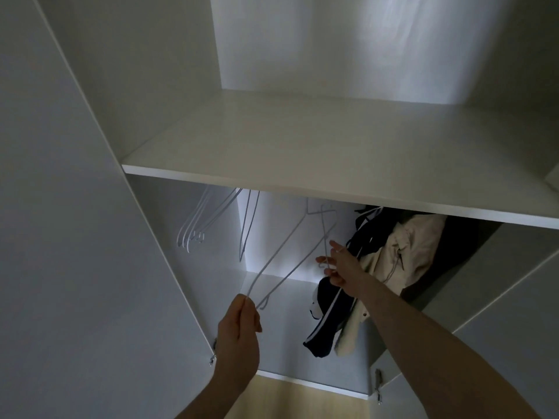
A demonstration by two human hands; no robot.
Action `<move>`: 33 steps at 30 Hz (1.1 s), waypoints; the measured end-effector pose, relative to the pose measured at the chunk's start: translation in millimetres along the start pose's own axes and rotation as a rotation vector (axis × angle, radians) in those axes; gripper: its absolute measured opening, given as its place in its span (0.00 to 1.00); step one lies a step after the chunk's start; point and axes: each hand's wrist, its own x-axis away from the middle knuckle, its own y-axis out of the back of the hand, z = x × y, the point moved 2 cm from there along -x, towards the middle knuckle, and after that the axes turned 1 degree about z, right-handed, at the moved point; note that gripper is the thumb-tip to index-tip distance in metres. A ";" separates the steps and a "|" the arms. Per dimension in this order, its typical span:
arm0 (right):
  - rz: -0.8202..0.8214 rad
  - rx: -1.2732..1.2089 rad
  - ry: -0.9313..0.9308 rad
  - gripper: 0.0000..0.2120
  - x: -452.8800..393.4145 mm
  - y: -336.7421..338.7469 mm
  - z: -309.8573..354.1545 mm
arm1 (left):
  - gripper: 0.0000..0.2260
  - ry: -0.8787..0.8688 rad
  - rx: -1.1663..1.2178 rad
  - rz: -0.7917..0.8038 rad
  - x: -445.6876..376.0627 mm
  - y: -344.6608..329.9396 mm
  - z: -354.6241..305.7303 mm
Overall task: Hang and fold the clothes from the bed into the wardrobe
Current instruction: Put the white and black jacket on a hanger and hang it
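Note:
I face into an open white wardrobe (302, 152). My left hand (240, 328) pinches the lower end of a thin white wire hanger (279, 261) that slants up toward the rail under the shelf. My right hand (341, 270) reaches in at the right, its fingers on a second white hanger (328, 228) whose hook goes up behind the shelf edge. Just right of that hand hang a dark navy garment with white stripes (329, 316) and a cream jacket (405, 252). The rail itself is hidden by the shelf.
Several bare white hangers (199, 222) hang at the left, and one more (248, 225) near the middle. Open doors (75, 237) stand on both sides. The wardrobe floor (281, 343) and a strip of wood flooring (296, 400) lie below.

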 end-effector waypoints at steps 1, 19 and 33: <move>0.004 -0.004 -0.016 0.17 -1.2 3.5 -4.9 | 0.16 0.004 -0.006 -0.002 1.0 0.5 0.6; 0.051 0.240 -0.112 0.13 54.7 53.6 -60.6 | 0.17 -0.050 0.006 -0.053 -15.3 -9.5 4.2; 0.051 0.279 -0.058 0.17 77.3 42.2 -36.8 | 0.14 -0.168 -0.015 0.105 -79.5 -52.7 -5.1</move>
